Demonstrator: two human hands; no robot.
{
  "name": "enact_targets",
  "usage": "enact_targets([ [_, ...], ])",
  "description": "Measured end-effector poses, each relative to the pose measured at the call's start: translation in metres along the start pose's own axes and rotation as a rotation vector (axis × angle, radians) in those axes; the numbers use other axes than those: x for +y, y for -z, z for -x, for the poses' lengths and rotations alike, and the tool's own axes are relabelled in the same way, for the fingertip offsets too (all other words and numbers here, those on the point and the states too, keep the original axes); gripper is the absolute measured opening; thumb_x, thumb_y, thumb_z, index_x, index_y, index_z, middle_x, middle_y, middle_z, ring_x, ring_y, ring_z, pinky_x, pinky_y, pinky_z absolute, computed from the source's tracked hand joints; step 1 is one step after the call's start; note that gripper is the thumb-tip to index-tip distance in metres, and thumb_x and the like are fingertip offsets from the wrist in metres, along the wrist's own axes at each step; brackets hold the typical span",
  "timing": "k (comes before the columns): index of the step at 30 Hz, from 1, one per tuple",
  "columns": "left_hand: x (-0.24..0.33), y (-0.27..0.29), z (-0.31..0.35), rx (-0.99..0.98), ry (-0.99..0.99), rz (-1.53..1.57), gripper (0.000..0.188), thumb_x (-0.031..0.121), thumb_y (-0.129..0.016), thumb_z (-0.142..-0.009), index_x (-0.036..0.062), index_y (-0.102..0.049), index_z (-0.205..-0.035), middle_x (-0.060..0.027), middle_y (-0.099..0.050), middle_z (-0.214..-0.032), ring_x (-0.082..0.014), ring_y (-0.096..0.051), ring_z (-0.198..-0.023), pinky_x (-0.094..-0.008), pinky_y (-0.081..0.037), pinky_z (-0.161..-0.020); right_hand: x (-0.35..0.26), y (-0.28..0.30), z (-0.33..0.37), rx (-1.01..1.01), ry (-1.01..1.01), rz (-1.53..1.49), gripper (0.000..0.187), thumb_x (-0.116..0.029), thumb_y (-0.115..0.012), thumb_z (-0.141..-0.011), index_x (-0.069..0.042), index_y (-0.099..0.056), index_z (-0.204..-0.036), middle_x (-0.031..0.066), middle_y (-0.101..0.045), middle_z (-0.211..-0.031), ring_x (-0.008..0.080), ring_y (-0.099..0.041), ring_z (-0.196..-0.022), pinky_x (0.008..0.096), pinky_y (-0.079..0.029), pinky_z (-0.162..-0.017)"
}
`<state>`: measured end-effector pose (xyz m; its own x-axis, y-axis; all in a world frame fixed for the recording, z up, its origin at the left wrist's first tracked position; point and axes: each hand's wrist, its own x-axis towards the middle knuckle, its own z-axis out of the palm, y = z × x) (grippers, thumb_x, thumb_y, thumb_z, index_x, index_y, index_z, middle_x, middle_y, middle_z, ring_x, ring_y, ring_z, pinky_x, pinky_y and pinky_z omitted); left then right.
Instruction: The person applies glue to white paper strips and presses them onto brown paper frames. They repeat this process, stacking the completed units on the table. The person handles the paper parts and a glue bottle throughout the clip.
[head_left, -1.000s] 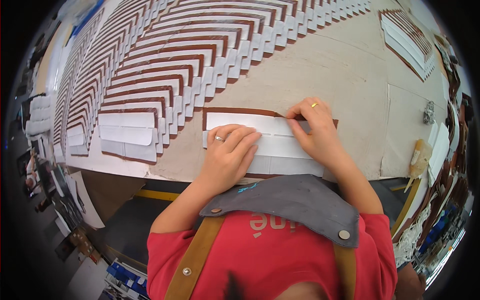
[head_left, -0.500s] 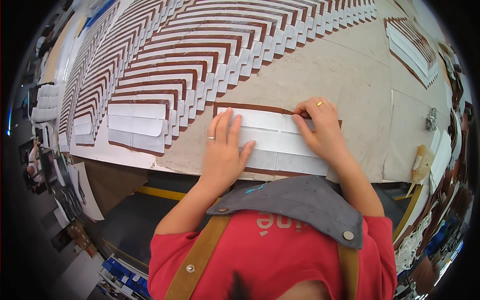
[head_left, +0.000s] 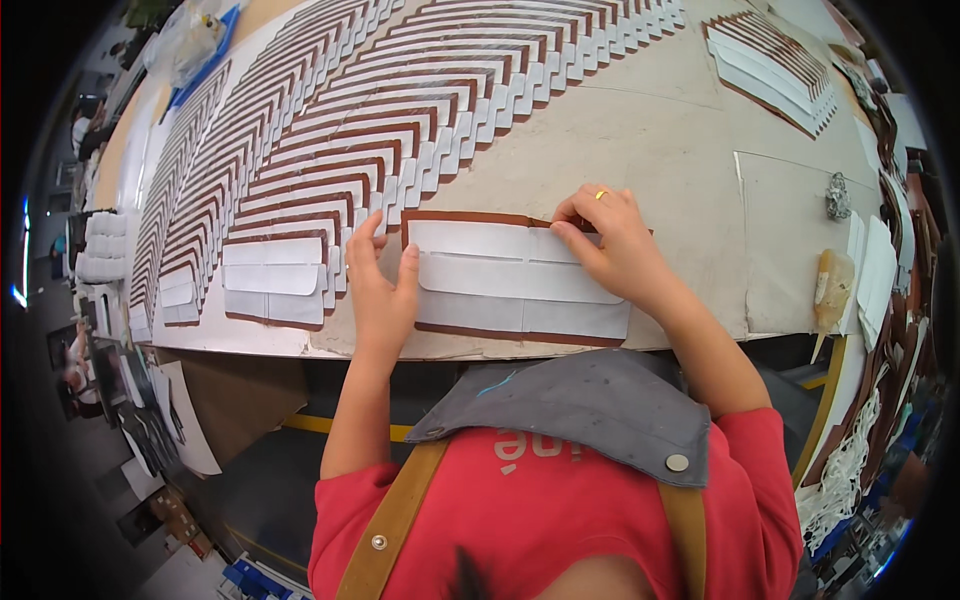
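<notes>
A wide brown-edged panel faced with white strips [head_left: 470,272] lies flat on the table [head_left: 690,235] in front of me, its long side toward me. My right hand [head_left: 612,245] is at its far edge, right of the middle. There its thumb and curled fingers pinch the brown border, and the hand covers the panel's upper right corner. My left hand [head_left: 380,290] is beside the panel's left end, fingers apart and raised, with the thumb close to the left border. Nothing shows in this hand.
Overlapping rows of similar brown-edged pieces [head_left: 275,270] spread over the table's left and far side. A smaller fanned stack [head_left: 765,70] lies far right. Along the right edge are a yellowish glue bottle [head_left: 832,290] and a crumpled silvery lump [head_left: 838,197].
My left hand has lifted off the panel's face and moved left past its end, fingers opening. My right hand stays at the far edge. The whole view has shifted a little.
</notes>
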<state>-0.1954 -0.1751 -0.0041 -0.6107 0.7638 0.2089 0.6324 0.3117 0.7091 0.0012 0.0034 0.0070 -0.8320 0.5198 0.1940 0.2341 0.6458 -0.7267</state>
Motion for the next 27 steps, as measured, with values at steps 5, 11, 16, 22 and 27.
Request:
enact_targets([
  [5, 0.022, -0.006, -0.024, -0.168, 0.254, 0.603, 0.044, 0.008, -0.054, -0.087, 0.001, -0.038, -0.127, -0.0086, -0.058, -0.096, -0.0115, -0.053, -0.085, -0.0259, -0.041, -0.08, -0.001, 0.032, 0.006, 0.023, -0.031, -0.051, 0.007, -0.012, -0.061, -0.081, -0.008, -0.056, -0.082, 0.0018, -0.055, -0.077, 0.0165, -0.052, -0.073, 0.0304, -0.032, -0.077],
  [11, 0.044, -0.042, -0.069, -0.209, 0.175, 0.824, 0.037, 0.002, -0.05, -0.087, 0.0028, -0.043, -0.124, -0.0025, -0.057, -0.09, -0.0076, -0.051, -0.085, -0.0212, -0.04, -0.079, 0.037, 0.095, 0.035, -0.422, -0.36, -0.074, 0.023, -0.014, -0.064, -0.078, -0.001, -0.058, -0.096, 0.0086, -0.06, -0.08, 0.0195, -0.055, -0.074, 0.0325, -0.044, -0.071],
  [16, 0.088, -0.097, -0.128, -0.337, 0.034, 0.767, 0.038, 0.003, -0.051, -0.088, 0.0028, -0.041, -0.124, -0.0032, -0.057, -0.087, -0.0081, -0.051, -0.083, -0.0224, -0.041, -0.078, 0.095, 0.163, 0.041, -0.092, -0.537, -0.437, 0.021, -0.011, -0.064, -0.079, 0.0, -0.058, -0.097, 0.0028, -0.061, -0.081, 0.0098, -0.056, -0.074, 0.0263, -0.046, -0.068],
  [22, 0.146, -0.221, -0.203, -0.412, -0.144, 0.638, 0.043, 0.005, -0.052, -0.087, 0.0011, -0.035, -0.126, -0.0075, -0.058, -0.081, -0.0115, -0.056, -0.072, -0.0236, -0.047, -0.061, 0.204, 0.264, 0.008, 0.449, -0.655, -0.384, 0.024, -0.011, -0.061, -0.079, -0.003, -0.058, -0.1, 0.0027, -0.06, -0.083, 0.0109, -0.054, -0.07, 0.0254, -0.045, -0.065],
  [27, 0.2, -0.3, -0.24, -0.418, -0.145, 0.527, 0.047, 0.006, -0.053, -0.085, -0.0015, -0.033, -0.126, -0.0079, -0.057, -0.072, -0.0151, -0.057, -0.065, -0.0269, -0.048, -0.057, 0.29, 0.31, -0.005, 0.767, -0.743, -0.363, 0.028, -0.013, -0.068, -0.073, -0.004, -0.058, -0.097, 0.0044, -0.06, -0.087, 0.0128, -0.055, -0.074, 0.0269, -0.046, -0.067],
])
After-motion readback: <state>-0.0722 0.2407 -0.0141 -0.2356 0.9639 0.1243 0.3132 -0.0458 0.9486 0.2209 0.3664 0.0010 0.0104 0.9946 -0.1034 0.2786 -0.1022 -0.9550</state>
